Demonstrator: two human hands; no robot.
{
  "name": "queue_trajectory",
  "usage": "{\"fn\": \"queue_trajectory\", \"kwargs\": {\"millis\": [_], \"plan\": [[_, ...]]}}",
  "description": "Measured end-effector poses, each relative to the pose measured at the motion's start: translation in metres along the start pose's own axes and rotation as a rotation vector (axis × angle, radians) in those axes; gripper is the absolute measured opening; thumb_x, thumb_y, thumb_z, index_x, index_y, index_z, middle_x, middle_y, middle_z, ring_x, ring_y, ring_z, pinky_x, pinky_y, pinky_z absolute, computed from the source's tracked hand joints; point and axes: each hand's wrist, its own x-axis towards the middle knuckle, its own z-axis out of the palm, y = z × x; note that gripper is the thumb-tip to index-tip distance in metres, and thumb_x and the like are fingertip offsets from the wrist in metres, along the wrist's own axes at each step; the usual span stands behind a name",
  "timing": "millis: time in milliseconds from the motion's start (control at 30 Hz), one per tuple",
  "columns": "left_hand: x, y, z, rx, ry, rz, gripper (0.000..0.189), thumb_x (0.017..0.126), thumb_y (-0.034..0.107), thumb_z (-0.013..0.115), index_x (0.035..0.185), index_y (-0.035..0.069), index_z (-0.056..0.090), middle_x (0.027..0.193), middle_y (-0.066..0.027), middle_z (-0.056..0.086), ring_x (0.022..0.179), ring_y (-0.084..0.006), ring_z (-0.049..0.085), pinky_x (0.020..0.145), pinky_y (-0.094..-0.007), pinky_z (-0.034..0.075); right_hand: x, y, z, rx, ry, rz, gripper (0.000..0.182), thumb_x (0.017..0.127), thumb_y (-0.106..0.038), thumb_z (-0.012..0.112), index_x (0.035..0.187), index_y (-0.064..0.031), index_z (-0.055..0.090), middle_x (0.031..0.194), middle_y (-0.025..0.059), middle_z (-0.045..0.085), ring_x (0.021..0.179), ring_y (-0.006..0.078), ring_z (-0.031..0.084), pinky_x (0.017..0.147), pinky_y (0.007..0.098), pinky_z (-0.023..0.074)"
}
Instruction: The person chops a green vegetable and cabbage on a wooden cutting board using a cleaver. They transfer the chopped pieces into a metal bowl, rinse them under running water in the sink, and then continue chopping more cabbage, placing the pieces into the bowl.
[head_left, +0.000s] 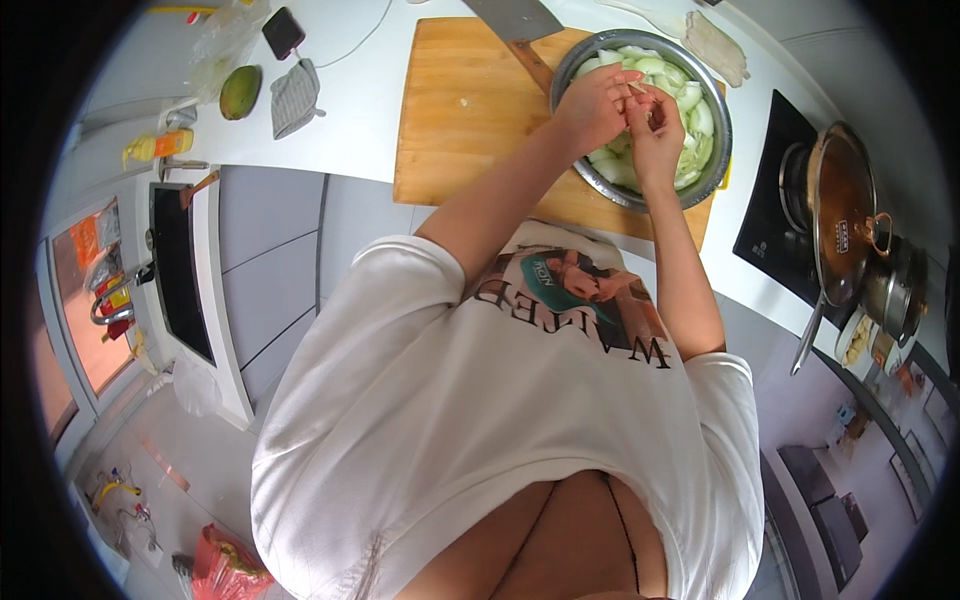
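Both hands meet above a round metal bowl of cut pale green vegetable pieces. My left hand reaches over the bowl's near left part, fingers bent towards the other hand. My right hand faces it, thumb and fingertips drawn together. A small pale piece is pinched between the fingertips of the two hands; what it is cannot be made out. The bowl rests on the right part of a wooden cutting board, and a cleaver lies against its far left side, handle towards the bowl.
An induction hob with a lidded pan stands right, a pot beside it. A cloth glove lies behind the bowl. Farther left are a grey cloth, a phone, a green fruit and a sink.
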Motion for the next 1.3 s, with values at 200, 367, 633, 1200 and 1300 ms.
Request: {"fn": "queue_trajectory", "kwargs": {"millis": [200, 367, 633, 1200, 1300], "plan": [[-0.007, 0.006, -0.007, 0.034, -0.109, -0.216, 0.042, 0.093, 0.030, 0.038, 0.113, -0.006, 0.045, 0.114, -0.0221, 0.051, 0.112, -0.0331, 0.048, 0.096, -0.0449, 0.039, 0.011, -0.016, -0.014, 0.020, 0.018, 0.061, 0.019, 0.084, -0.006, 0.062, 0.102, -0.0014, 0.060, 0.075, 0.0006, 0.057, 0.062, 0.0051, 0.050, 0.049, 0.0185, 0.0391], [-0.014, 0.015, 0.005, 0.255, -0.051, -0.127, 0.046, 0.093, 0.032, 0.037, 0.117, -0.007, 0.041, 0.120, -0.0235, 0.047, 0.113, -0.0326, 0.047, 0.096, -0.0458, 0.040, 0.013, -0.012, -0.018, 0.093, 0.163, 0.087, 0.010, 0.084, -0.006, 0.062, 0.092, -0.0004, 0.062, 0.070, -0.0001, 0.058, 0.060, 0.0046, 0.049, 0.051, 0.0189, 0.0390], [-0.010, 0.010, 0.008, -0.089, 0.067, 0.031, 0.044, 0.093, 0.030, 0.038, 0.117, -0.007, 0.039, 0.109, -0.0201, 0.047, 0.106, -0.0338, 0.046, 0.096, -0.0465, 0.038, -0.006, -0.016, -0.013, -0.004, -0.027, 0.160, 0.013, 0.079, -0.006, 0.070, 0.087, -0.0009, 0.062, 0.064, -0.0059, 0.048, 0.056, 0.0026, 0.041, 0.049, 0.0173, 0.0333], [-0.044, 0.094, -0.138, 2.046, 0.579, 0.557, 0.032, 0.069, 0.012, 0.070, 0.097, 0.003, 0.059, 0.088, -0.0160, 0.058, 0.088, -0.0318, 0.055, 0.077, -0.0375, 0.047, -0.007, -0.020, -0.050, -0.932, -0.020, -0.248, 0.034, 0.071, -0.011, 0.069, 0.103, -0.0007, 0.062, 0.099, 0.0188, 0.062, 0.093, 0.0363, 0.056, 0.083, 0.0408, 0.0448], [-0.045, 0.093, -0.158, 2.148, 0.570, 0.502, 0.023, 0.069, 0.007, 0.065, 0.091, 0.003, 0.058, 0.086, -0.0190, 0.057, 0.085, -0.0340, 0.055, 0.074, -0.0398, 0.046, -0.011, -0.008, -0.042, -0.957, -0.202, -0.380, 0.033, 0.069, -0.008, 0.068, 0.101, -0.0047, 0.063, 0.098, 0.0151, 0.061, 0.091, 0.0345, 0.054, 0.080, 0.0409, 0.0453]]}}
